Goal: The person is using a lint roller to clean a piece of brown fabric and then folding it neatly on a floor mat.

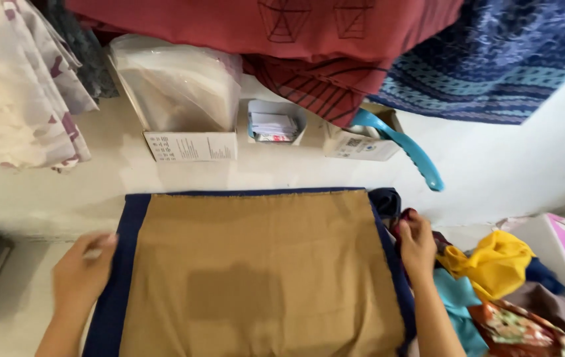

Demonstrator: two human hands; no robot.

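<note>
The tan cloth (256, 264) with a navy border is kept flat on the desk (44, 198), apparently by tension at both edges. The left edge is gripped by the left hand (82, 274). The right edge is pinched by the right hand (418, 246).

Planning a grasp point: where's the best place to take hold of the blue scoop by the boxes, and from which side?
Grip the blue scoop on its long handle, coming from the right and below. The handle juts out free over the white table toward the lower right, while the bowl end rests against the small cardboard box under hanging red cloth, so that end looks crowded.
</note>
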